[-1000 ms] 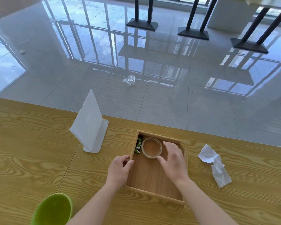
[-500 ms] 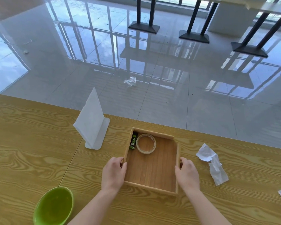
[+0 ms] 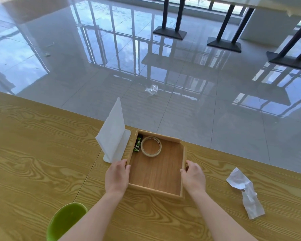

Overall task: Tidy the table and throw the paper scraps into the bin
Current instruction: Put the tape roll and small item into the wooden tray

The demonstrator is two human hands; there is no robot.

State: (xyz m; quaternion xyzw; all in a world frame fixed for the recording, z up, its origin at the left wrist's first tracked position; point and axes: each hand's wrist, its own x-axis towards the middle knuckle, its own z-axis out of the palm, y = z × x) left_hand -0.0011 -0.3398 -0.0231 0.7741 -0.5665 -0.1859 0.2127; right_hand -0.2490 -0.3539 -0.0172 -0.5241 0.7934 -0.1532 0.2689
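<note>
A shallow wooden tray (image 3: 163, 190) lies on the wooden table (image 3: 33, 162) near its far edge. Inside it, at the far left corner, are a roll of tape (image 3: 151, 146) and a small green-and-black packet (image 3: 138, 143). My left hand (image 3: 117, 176) grips the tray's left rim and my right hand (image 3: 193, 177) grips its right rim. Crumpled white paper scraps (image 3: 245, 188) lie on the table to the right of the tray. A green bin (image 3: 64, 221) shows at the bottom left, below the table's near edge.
A white upright sign stand (image 3: 114, 136) stands right beside the tray's left side. A crumpled clear wrapper (image 3: 151, 89) lies on the glossy floor beyond the table. Black table legs (image 3: 170, 30) stand farther back.
My right hand left the tape roll and took the tray's right rim. Both hands have slid the tray away from me, close to the white stand.
</note>
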